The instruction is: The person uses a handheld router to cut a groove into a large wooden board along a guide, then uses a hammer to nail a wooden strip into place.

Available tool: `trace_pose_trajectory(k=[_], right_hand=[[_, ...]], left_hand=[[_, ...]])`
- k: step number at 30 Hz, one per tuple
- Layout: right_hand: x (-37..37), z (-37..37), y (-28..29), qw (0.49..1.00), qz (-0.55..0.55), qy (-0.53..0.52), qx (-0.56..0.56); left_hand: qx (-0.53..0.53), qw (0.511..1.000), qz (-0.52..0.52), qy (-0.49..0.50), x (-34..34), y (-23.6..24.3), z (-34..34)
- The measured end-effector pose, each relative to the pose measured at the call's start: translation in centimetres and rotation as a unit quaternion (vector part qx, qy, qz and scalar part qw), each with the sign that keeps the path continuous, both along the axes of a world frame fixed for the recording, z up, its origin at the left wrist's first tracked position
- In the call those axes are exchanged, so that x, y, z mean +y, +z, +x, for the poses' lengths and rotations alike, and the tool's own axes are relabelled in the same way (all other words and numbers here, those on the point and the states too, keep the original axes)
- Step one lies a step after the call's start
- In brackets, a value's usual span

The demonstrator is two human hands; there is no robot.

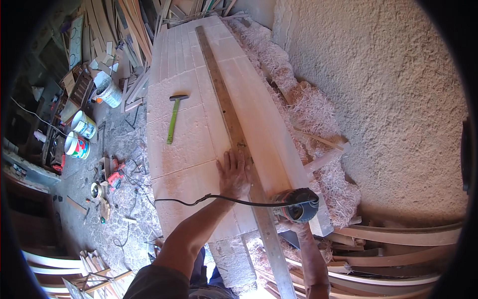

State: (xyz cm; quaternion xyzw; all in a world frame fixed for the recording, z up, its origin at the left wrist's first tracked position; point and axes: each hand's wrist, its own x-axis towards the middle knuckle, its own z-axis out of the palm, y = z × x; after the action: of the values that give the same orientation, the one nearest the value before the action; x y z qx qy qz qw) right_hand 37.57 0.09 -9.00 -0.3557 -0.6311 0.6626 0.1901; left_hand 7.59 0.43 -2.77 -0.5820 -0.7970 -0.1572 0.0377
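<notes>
My left hand lies flat with its fingers stretched forward, pressing on the long narrow wooden straightedge and the pale board beside it. My right hand is closed on a corded power tool with a round, dark body; its fingers are largely hidden under the tool. The tool rests near the board's right edge, right of the straightedge. Its black cord crosses over my left wrist. The work surface is pale, jointed wood. A hammer with a green handle lies on it, left of the straightedge.
Curly wood shavings pile between the board and the rough wall. Curved wooden pieces are stacked at the lower right. On the floor to the left are several buckets and a red power tool. Loose timber leans at the back.
</notes>
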Motion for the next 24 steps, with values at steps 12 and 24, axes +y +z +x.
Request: trace_pose_trajectory(k=[12, 24], right_hand=[[2.5, -4.5, 1.6, 0.984, -0.048, -0.104, 0.135], [6.2, -9.7, 8.3, 0.943, 0.316, -0.08, -0.067]], left_hand=[[-0.011, 1.0, -0.001, -0.001, 0.3, -0.2, -0.1], [-0.005, 0.998, -0.065, -0.003, 0.2, -0.8, -0.2]])
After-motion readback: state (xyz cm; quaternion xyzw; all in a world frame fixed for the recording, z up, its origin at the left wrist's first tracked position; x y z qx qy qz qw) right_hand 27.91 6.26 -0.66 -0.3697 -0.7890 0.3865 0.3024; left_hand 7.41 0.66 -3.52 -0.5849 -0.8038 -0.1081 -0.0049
